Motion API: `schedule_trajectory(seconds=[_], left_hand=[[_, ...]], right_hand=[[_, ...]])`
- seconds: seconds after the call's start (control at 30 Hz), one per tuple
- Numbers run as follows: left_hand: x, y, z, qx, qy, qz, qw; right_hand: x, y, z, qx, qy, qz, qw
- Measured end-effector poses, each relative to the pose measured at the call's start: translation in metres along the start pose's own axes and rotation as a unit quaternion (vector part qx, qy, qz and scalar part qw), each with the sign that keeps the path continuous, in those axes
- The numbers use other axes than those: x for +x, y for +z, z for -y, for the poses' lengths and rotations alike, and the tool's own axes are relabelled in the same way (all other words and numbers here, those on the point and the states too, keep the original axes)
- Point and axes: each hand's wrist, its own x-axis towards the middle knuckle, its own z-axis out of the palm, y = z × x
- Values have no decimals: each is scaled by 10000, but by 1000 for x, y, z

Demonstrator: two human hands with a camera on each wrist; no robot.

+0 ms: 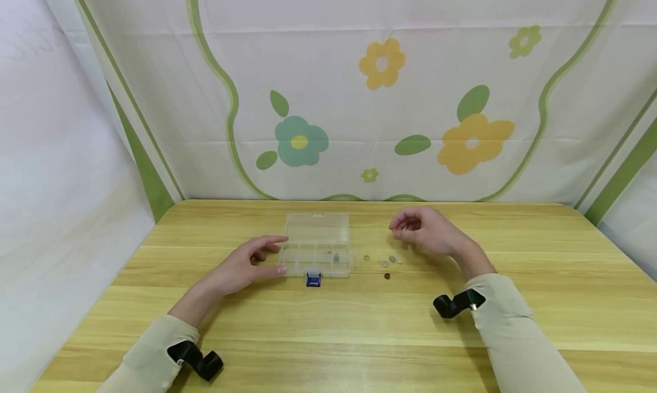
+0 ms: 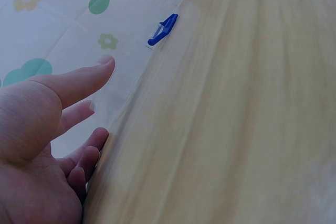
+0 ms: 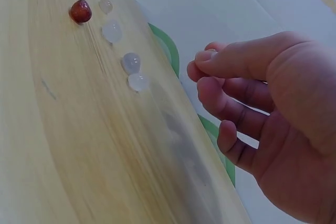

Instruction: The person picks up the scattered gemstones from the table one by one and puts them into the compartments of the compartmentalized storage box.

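Observation:
A clear plastic compartment box (image 1: 316,229) lies with its lid folded back, and a blue latch (image 1: 313,279) is at its front edge. A few small pieces (image 1: 336,257) sit in its right-hand compartments. My left hand (image 1: 245,266) is at the box's left side, thumb and fingers spread, fingertips at its edge. To the right of the box, my right hand (image 1: 425,229) is raised above the table, pinching a small orange stone (image 1: 392,229) between thumb and forefinger; the fingers mostly hide it. Below it lie several pale translucent stones (image 3: 112,31) and one dark red-brown stone (image 3: 81,11).
The wood-grain table (image 1: 328,324) extends around the box and stones. Behind it hangs a white cloth (image 1: 333,56) with printed flowers, and more cloth (image 1: 67,153) closes the left side. Black wrist cameras (image 1: 458,303) stick out from both sleeves.

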Motion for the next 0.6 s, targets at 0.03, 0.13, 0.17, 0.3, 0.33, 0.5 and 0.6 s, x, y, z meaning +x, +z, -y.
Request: schedule_trajectory(seconds=[0.03,0.13,0.17,0.3,0.33,0.5,0.6], left_hand=[[0,0,0,-2,-1,1,10000],[0,0,0,3,0,-1,10000],[0,0,0,3,0,-1,10000],[0,0,-1,41,6,-16,10000],[0,0,-1,46,8,-18,10000],[0,0,-2,61,10,-18,10000],[0,0,-1,66,10,-10,10000]], right_hand=[[0,0,0,35,-19,-8,10000],[1,1,1,120,-62,-36,9999],[2,1,2,139,-83,-48,9999],[2,3,5,208,-146,-105,9996],[3,3,6,213,-169,-124,9996],[4,6,11,265,-238,-196,9992],[5,9,13,283,-241,-223,9991]])
